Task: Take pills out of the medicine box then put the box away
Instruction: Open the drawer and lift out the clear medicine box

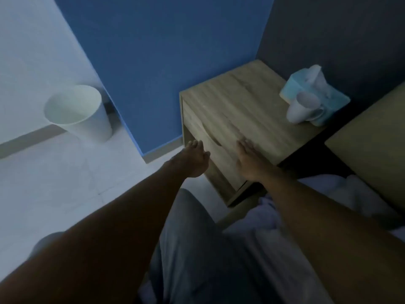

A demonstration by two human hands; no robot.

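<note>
Head view shows a dim bedroom corner, with a blue wall (175, 51) behind and a pale floor on the left side. From the bed (306, 216), where the person sits, both bare arms reach forward to a wooden nightstand (252, 102). A white waste bin (76, 110) stands on the floor well apart from it, near the wall. On the far corner of the nightstand top lies a blue tissue pack (315, 88), and a white mug (304, 110) stands just in front of it, touching or almost touching. The right hand (249, 160) lies flat with fingers spread on the near edge of the top, holding nothing. The left hand (195, 160) is also empty and open, close to the drawer front (210, 148); I cannot tell if it touches. The medicine box is not visible anywhere; probably it is inside the closed drawer, so the task looks to be at its very beginning. The next move calls for catching the curved notch in the drawer front and pulling it out.
</note>
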